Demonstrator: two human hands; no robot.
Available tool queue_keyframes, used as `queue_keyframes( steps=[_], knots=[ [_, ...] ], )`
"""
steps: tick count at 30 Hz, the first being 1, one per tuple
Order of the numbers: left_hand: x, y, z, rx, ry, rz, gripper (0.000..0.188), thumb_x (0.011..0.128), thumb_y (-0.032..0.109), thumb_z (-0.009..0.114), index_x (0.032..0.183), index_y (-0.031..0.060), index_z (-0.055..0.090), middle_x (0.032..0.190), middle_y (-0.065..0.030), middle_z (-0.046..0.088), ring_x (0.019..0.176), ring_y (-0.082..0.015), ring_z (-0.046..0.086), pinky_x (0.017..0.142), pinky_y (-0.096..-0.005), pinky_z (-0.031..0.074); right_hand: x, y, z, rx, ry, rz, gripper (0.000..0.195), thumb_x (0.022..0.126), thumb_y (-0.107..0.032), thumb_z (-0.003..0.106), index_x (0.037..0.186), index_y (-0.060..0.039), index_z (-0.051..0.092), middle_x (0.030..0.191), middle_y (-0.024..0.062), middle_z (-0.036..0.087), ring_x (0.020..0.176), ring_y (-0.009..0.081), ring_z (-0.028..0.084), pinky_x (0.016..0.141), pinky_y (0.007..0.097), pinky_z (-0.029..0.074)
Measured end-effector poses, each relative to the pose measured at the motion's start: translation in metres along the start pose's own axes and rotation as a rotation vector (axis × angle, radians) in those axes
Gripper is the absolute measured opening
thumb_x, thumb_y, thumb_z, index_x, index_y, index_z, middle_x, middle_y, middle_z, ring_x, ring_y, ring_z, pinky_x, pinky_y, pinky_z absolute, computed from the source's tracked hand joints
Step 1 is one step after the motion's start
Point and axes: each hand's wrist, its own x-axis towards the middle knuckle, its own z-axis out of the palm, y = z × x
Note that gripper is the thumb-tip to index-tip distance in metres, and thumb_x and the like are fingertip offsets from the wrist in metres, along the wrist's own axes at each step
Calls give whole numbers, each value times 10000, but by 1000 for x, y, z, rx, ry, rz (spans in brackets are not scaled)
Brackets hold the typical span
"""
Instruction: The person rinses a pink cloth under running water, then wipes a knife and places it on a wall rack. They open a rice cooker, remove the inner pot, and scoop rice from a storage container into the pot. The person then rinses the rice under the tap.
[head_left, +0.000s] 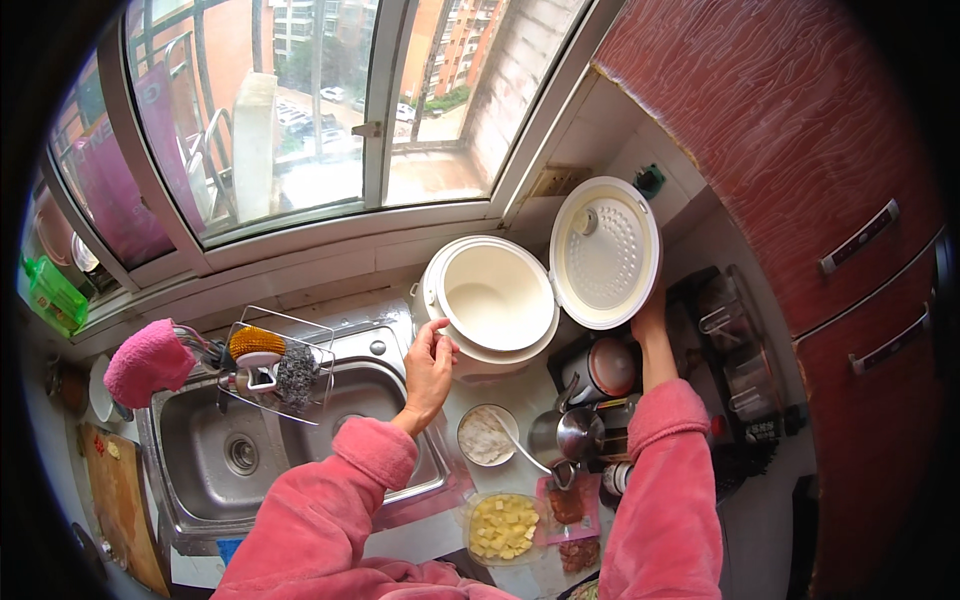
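Note:
A white rice cooker (450, 358) stands beyond the sink's right end, its lid (606, 255) raised on the right-hand side. Inside the cooker, the pale inner pot (491, 289) shows no food. My left hand (431, 367) is at the cooker's near left rim, fingers loosely bent and nothing in them; whether they touch the rim is unclear. My right hand (649, 313) reaches behind the lid's lower right edge, and its fingers are hidden there. Nearer me sit a bowl of white, rice-like food (486, 436) with a white spoon and a container of yellow cubes, probably diced potato (504, 526).
Left of the cooker is a double steel sink (202, 487), with a wire rack (330, 375) of scrubbers across it. A cutting board (124, 502) lies far left. Right of the bowl stand a steel kettle (577, 433), a lidded pot (611, 367) and a pink food packet (574, 510).

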Motion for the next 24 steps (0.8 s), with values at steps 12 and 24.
queue_keyframes(
  steps=[12,24],
  knots=[
    [-6,6,2,-31,-12,-56,306,966,33,466,1267,1,504,733,1,549,651,-60,510,613,-212,463,-130,-14,29,148,472,-43,218,985,-160,494,1146,-31,560,996,36,606,876,118,573,759,264,494],
    [27,7,11,214,165,148,386,902,44,557,1272,-16,463,987,-104,554,820,-177,561,747,-314,499,-155,-23,106,-172,-120,424,578,963,-220,531,1404,69,294,815,141,652,599,170,626,507,269,524]
  ],
)
